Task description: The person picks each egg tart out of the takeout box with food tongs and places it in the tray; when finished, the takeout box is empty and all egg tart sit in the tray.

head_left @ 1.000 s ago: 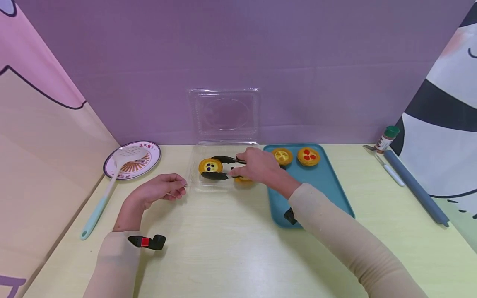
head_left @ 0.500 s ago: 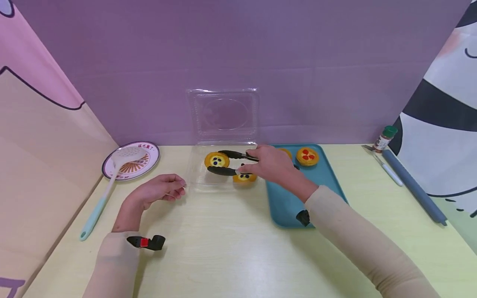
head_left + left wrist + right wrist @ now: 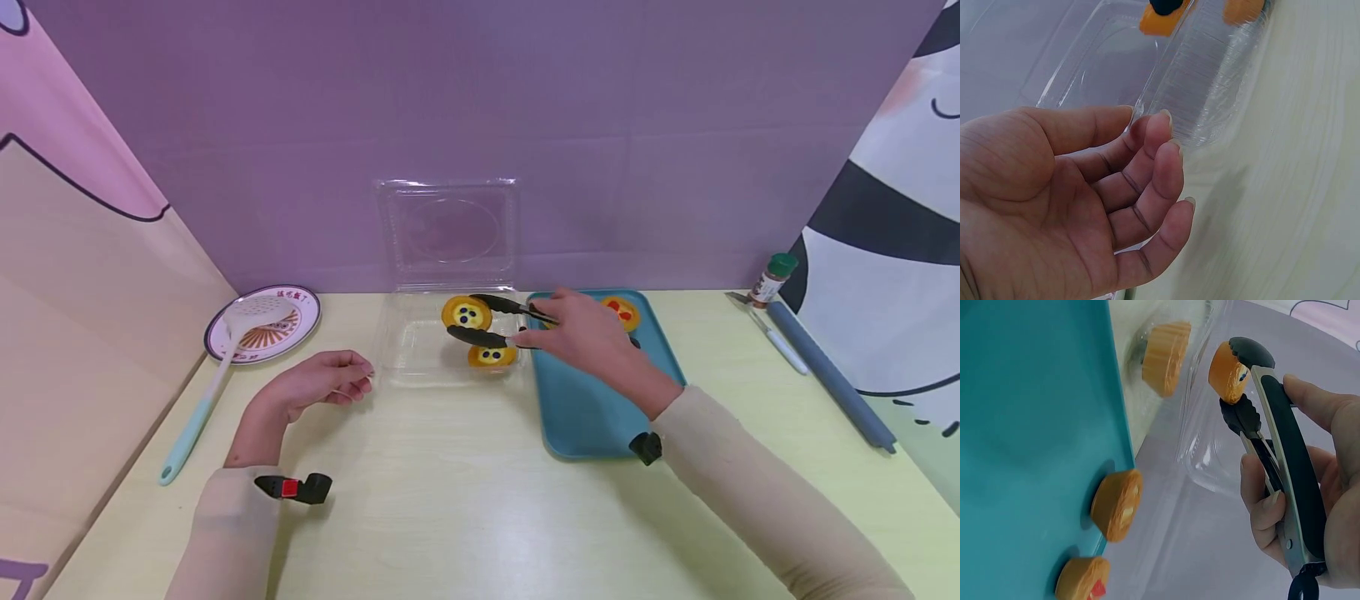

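Note:
My right hand [image 3: 588, 333] grips black-tipped tongs [image 3: 1294, 469], their tips closed about an egg tart [image 3: 467, 314] with dark blue berries. That tart is held up over the clear plastic box [image 3: 420, 367], whose lid [image 3: 453, 229] stands upright behind. Another berry tart [image 3: 492, 357] sits at the front right inside the box. At the box's left edge, my left hand [image 3: 322, 379] pinches the rim between thumb and forefinger; the other fingers curl loosely in the left wrist view.
A blue tray [image 3: 592, 417] right of the box bears a red-topped tart [image 3: 621, 312] and a yellow-topped tart [image 3: 1116, 505]. At left, a skimmer [image 3: 198, 417] lies across a patterned plate [image 3: 303, 321]. A green-capped jar [image 3: 772, 282], a small white-handled tool [image 3: 783, 350] and a grey-blue rod [image 3: 832, 375] lie far right.
The tongs and the gripped tart have risen and shifted right across the box, toward the tray. My left hand has stayed at the box's edge.

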The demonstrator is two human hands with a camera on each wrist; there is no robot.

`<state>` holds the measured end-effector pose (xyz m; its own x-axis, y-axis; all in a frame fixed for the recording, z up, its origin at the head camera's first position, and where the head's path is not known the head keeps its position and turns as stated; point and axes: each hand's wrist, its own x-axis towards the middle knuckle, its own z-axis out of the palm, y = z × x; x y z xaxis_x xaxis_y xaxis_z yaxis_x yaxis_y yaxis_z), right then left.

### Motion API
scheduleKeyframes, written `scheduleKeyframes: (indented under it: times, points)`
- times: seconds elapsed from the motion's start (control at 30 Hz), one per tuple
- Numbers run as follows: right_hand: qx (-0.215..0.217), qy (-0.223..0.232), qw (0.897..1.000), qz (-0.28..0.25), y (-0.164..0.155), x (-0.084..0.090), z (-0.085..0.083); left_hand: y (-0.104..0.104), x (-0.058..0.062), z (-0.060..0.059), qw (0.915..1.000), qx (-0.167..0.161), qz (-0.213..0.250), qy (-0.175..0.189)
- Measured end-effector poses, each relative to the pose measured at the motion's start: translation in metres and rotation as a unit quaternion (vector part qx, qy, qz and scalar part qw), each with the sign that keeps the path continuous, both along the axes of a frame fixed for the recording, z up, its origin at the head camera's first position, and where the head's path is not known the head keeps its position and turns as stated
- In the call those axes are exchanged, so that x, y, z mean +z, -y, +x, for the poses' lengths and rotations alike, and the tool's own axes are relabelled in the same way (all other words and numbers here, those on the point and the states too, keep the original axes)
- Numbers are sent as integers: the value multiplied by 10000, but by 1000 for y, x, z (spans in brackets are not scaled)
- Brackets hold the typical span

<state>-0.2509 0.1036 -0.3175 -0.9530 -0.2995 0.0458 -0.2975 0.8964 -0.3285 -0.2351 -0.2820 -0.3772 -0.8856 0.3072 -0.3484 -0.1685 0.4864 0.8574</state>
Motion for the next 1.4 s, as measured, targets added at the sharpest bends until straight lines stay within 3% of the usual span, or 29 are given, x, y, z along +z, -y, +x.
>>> scheduleKeyframes:
  times: [0.6,1.4]
  points:
    - [-328,-513,9981,-18,-62,5,22,1,-2,0,10000,-16,-8,-18]
    - [-525,-793,9955,12,-105,-6,55,2,-4,-2,10000,-78,-3,-15]
